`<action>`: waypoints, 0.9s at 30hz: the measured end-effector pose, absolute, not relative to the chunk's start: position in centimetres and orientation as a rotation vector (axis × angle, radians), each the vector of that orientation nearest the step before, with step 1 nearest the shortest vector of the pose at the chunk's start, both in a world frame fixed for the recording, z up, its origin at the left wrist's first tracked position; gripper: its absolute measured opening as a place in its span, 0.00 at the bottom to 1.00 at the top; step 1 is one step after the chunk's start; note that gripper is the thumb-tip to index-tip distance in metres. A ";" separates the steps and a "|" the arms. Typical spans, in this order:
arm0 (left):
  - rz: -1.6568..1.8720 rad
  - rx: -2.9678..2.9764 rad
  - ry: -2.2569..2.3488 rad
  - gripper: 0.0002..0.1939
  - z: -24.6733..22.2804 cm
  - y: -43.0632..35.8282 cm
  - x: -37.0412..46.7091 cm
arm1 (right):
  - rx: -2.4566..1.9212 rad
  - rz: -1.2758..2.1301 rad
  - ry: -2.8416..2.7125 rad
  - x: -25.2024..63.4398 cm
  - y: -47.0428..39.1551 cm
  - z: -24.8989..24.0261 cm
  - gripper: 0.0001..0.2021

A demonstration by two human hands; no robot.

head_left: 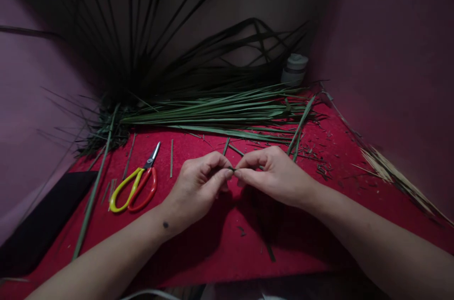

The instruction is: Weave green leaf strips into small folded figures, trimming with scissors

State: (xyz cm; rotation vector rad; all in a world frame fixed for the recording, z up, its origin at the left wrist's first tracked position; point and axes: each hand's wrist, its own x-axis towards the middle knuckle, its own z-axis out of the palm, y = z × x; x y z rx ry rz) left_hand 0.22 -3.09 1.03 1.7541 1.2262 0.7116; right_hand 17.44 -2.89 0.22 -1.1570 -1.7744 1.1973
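Both hands meet over the middle of the red cloth [234, 248], pinching a narrow green leaf strip [231, 169] between them. My left hand [200, 179] grips it with thumb and forefinger. Fingertips of my right hand [271, 174] close on the same strip, a very short way to the right. Ends of leaf strips stick out above and behind the fingers; most of what is held is hidden. Scissors [142, 181] with one yellow and one red handle lie to the left of my left hand, their blades pointing away.
A bundle of long green leaves [213, 113] lies across the back. Dark fronds [138, 49] rise behind it, near a white cylindrical container [295, 70]. Pale thin sticks [400, 177] lie at right. A black flat object [49, 219] sits at left. Leaf scraps [322, 167] litter the cloth.
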 end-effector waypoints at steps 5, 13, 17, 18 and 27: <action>0.670 1.658 1.184 0.07 1.5 -2.9 0.3 | -1.042 1.283 -1.822 17.8 -2.5 0.3 0.10; 0.697 1.617 1.094 0.07 1.3 -2.8 0.3 | -1.087 1.398 -1.721 17.5 -3.0 -0.2 0.07; 0.697 1.785 1.119 0.07 1.0 -2.9 0.2 | -1.111 1.332 -1.743 17.4 -2.9 0.1 0.05; 0.695 1.811 1.123 0.07 1.0 -2.9 0.2 | -1.114 1.302 -1.766 17.4 -2.8 0.2 0.05; 0.698 1.907 1.156 0.09 1.8 -2.5 0.0 | -1.094 1.453 -1.672 16.9 -1.9 0.9 0.04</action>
